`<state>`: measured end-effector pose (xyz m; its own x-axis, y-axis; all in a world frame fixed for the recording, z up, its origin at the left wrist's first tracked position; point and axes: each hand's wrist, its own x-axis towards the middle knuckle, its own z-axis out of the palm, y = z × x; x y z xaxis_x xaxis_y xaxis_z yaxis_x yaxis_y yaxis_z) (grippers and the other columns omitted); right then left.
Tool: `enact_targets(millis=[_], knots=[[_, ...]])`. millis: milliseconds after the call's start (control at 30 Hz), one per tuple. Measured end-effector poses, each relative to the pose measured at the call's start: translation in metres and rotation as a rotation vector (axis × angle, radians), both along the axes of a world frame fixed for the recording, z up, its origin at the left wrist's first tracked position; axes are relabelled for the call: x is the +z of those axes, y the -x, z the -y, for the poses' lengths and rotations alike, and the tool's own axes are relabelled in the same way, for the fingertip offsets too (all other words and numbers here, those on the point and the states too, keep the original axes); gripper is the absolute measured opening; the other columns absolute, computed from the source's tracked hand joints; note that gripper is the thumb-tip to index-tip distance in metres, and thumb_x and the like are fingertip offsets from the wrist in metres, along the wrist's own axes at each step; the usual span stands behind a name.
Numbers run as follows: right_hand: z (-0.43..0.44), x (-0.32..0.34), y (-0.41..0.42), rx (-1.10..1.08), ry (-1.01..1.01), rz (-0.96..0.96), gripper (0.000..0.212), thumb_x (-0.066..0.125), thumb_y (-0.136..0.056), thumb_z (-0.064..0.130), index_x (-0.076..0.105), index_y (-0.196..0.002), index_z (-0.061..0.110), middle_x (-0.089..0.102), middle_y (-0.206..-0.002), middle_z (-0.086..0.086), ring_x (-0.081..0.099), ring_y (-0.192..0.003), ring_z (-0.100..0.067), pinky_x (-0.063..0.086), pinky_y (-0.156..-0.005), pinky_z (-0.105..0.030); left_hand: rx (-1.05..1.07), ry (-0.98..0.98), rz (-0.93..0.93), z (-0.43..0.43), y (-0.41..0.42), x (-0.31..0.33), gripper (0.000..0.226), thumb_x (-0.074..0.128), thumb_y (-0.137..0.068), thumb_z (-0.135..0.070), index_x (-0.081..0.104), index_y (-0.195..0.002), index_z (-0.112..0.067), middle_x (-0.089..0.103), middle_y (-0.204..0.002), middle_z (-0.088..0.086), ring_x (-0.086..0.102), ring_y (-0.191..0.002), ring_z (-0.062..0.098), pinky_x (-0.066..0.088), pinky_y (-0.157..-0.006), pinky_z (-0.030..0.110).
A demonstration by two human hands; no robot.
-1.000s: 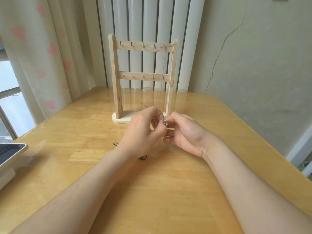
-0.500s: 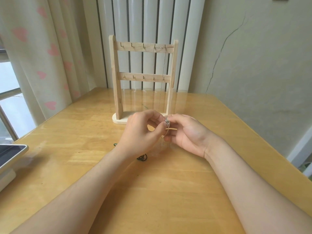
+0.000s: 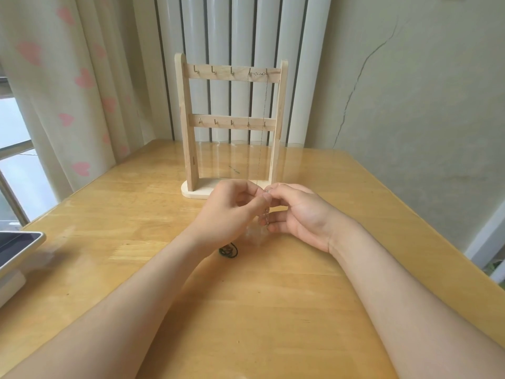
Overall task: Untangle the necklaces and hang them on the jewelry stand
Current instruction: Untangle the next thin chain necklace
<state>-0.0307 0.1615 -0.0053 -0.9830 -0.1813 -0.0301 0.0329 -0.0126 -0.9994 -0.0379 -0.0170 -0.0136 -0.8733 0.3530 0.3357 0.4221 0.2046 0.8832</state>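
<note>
**A:** What sits at the far left?

**B:** A grey tablet-like device (image 3: 19, 247) at the left edge of the table (image 3: 273, 310), well apart from the work. Further right, at lower centre, a dark cord necklace (image 3: 228, 251) lies heaped on the wood just beside the left wrist. Nothing grips it.

**A:** And the hands?

**B:** They meet at the centre of the frame, just in front of the stand's base. The left hand (image 3: 232, 212) has its fingers curled, with thumb and forefinger pinching a thin silver chain (image 3: 265, 214). The right hand (image 3: 297, 214) pinches the same chain from the other side, and the fingertips of the two hands almost touch.

**A:** Which way does the chain run?

**B:** Nearly upright. It drops from the pinch down between the two palms. I can't tell if the small bits on it are links or a clasp.

**A:** And the stand?

**B:** The jewelry stand (image 3: 232, 124) is upright at upper centre, directly behind the hands. The two rightmost top hooks carry a hung necklace (image 3: 263, 119) that falls past the lower bar toward the fingers. I can't tell if it is separate from the pinched chain.

**A:** So what does the next move turn on?

**B:** I'd judge the free top hooks lie up and to the left of the pinch, so the left hand is nearer.
</note>
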Motion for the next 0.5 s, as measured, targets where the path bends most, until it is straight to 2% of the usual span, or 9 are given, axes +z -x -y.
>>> enact_targets(millis=[100, 200, 300, 400, 500], knots=[[0.000, -0.001, 0.000, -0.045, -0.074, -0.013, 0.025, 0.053, -0.104, 0.016, 0.067, -0.112, -0.002, 0.052, -0.104, -0.015, 0.068, -0.076, -0.028, 0.050, -0.069, -0.038, 0.027, 0.009, 0.030, 0.000, 0.003, -0.002, 0.018, 0.067, -0.105, -0.029, 0.073, -0.100, -0.012, 0.079, -0.089, 0.005, 0.076, -0.086, 0.020, 0.056, -0.065, 0.028], [0.005, 0.001, -0.005, -0.074, -0.195, -0.067, 0.020, 0.051, -0.106, 0.017, 0.067, -0.101, 0.007, 0.059, -0.087, -0.002, 0.066, -0.072, -0.025, 0.046, -0.060, -0.032, 0.064, -0.013, 0.069, 0.000, 0.004, -0.003, 0.020, 0.065, -0.105, -0.031, 0.071, -0.100, -0.012, 0.079, -0.089, 0.005, 0.073, -0.081, 0.006, 0.054, -0.064, 0.021], [0.010, 0.000, -0.005, -0.112, -0.268, -0.115, 0.016, 0.054, -0.106, 0.019, 0.064, -0.096, 0.012, 0.066, -0.080, -0.001, 0.065, -0.068, -0.025, 0.042, -0.054, -0.030, 0.080, -0.010, 0.063, 0.001, 0.006, -0.005, 0.023, 0.064, -0.106, -0.034, 0.068, -0.102, -0.013, 0.079, -0.088, 0.005, 0.071, -0.078, 0.007, 0.058, -0.073, 0.029], [0.010, -0.001, -0.005, -0.149, -0.319, -0.150, 0.013, 0.055, -0.104, 0.012, 0.063, -0.095, 0.014, 0.069, -0.089, -0.007, 0.070, -0.068, -0.025, 0.044, -0.052, -0.027, 0.088, -0.028, 0.065, 0.003, 0.009, -0.006, 0.019, 0.063, -0.107, -0.033, 0.069, -0.103, -0.015, 0.077, -0.086, 0.000, 0.073, -0.082, 0.008, 0.061, -0.086, 0.044], [0.008, -0.001, -0.006, -0.148, -0.325, -0.166, 0.015, 0.057, -0.099, 0.005, 0.068, -0.104, 0.014, 0.070, -0.098, -0.007, 0.071, -0.070, -0.020, 0.047, -0.053, -0.025, 0.085, -0.052, 0.078, 0.004, 0.010, -0.005, 0.018, 0.063, -0.106, -0.031, 0.070, -0.103, -0.015, 0.079, -0.091, 0.005, 0.075, -0.090, 0.020, 0.059, -0.090, 0.043]])
